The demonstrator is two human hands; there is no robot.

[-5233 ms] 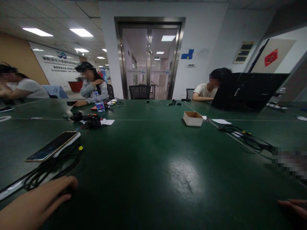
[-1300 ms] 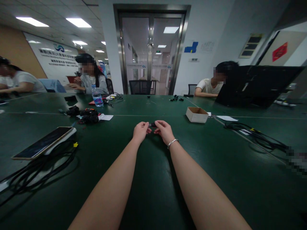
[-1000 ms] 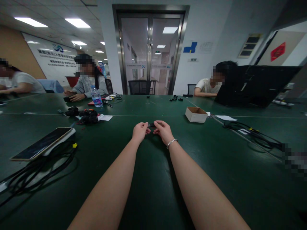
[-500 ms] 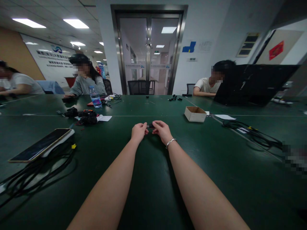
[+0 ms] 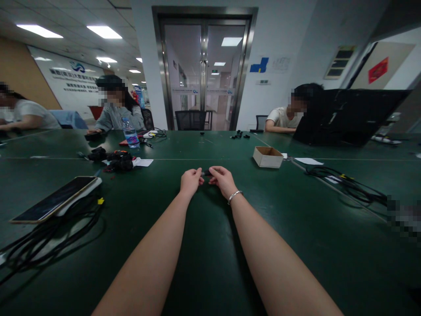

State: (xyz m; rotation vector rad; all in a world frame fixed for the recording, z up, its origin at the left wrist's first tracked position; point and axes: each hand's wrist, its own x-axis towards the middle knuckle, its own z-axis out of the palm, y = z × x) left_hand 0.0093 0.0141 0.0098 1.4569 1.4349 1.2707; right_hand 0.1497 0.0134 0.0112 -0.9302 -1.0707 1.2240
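Over the dark green table (image 5: 210, 245), my two hands face each other with a small dark piece (image 5: 206, 173) between them. The piece is short and narrow, with a lighter part at its left end; its kind cannot be made out. My left hand (image 5: 190, 181) pinches the left end between thumb and fingers. The right end sits in the pinch of my right hand (image 5: 222, 179), whose wrist wears a silver bracelet (image 5: 234, 196). Fingertips hide both ends of the piece.
An open cardboard box (image 5: 268, 157) stands to the right, beyond my hands. At left, a phone (image 5: 54, 199) rests above coiled black cables (image 5: 62, 237). Black straps (image 5: 120, 161) and a water bottle (image 5: 130, 135) lie farther back. A large black panel (image 5: 348, 116) stands at right, near a seated person (image 5: 279, 118).
Hardly anything differs: both hands keep their pinch on the small dark piece in the same place.
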